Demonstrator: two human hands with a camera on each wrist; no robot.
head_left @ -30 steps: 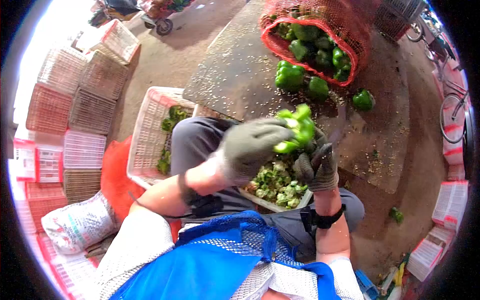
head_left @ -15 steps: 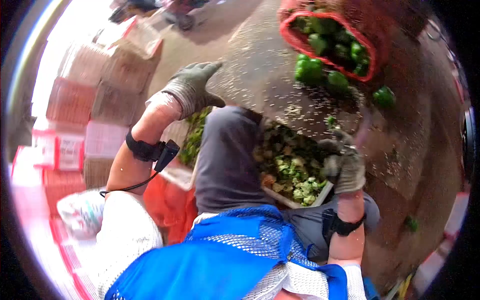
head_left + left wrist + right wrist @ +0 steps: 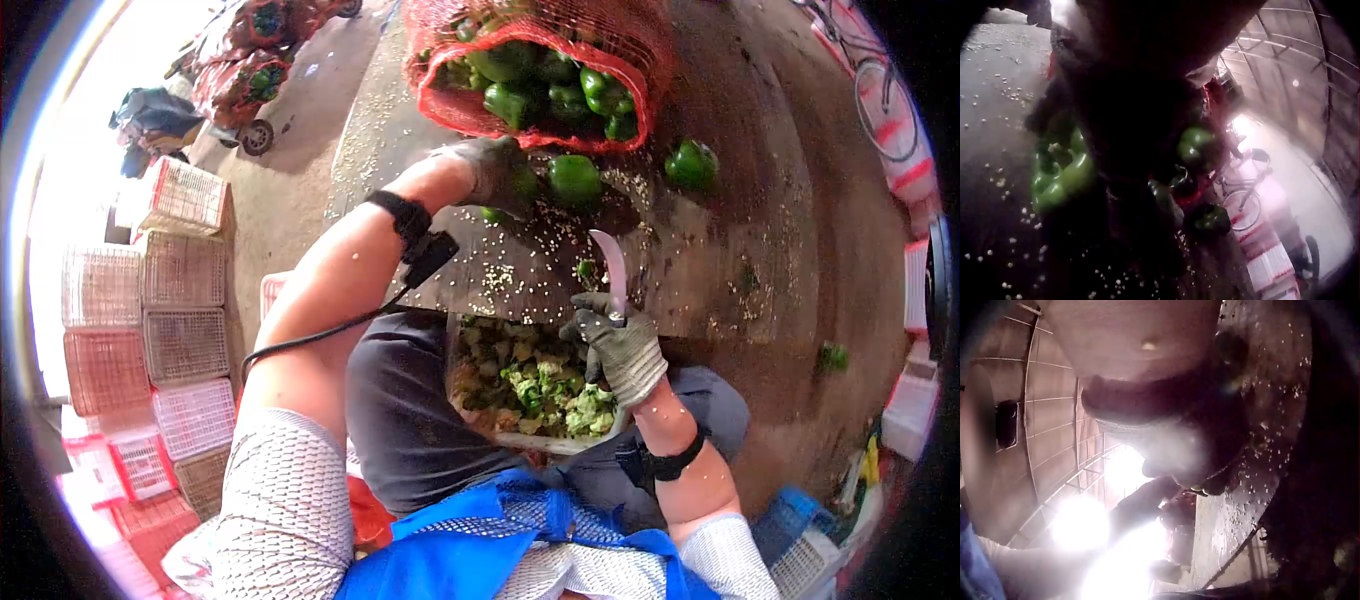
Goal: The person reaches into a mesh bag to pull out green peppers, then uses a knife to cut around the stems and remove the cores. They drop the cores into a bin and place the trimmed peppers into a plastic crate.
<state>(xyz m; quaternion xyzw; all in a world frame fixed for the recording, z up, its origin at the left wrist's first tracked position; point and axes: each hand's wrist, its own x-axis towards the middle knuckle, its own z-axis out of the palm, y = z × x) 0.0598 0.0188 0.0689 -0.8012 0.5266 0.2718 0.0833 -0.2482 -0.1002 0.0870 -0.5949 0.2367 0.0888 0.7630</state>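
Note:
My gloved left hand (image 3: 492, 172) reaches over a green bell pepper (image 3: 525, 183) on the board, just below the mouth of a red mesh sack (image 3: 540, 140). The hand hides much of this pepper, and I cannot tell whether its fingers grip it. In the left wrist view a glossy pepper (image 3: 1063, 172) shows beside the dark hand. My gloved right hand (image 3: 622, 355) grips a knife with a curved blade (image 3: 612, 262), its tip pointing up and away from me. Two more whole peppers (image 3: 575, 181) (image 3: 691, 165) lie on the board to the right.
Pale seeds are scattered over the board (image 3: 700, 270). A crate (image 3: 540, 443) of pepper cores and trimmings stands between my knees. Stacked plastic crates (image 3: 185, 340) line the left side. A loaded cart (image 3: 245, 90) is at the far left, with a bicycle (image 3: 885, 110) at the far right.
My left hand carried a cut pepper leftward, showed empty over the left crate, then swung forward to the peppers by the sack. The right hand kept the knife, which now points upward.

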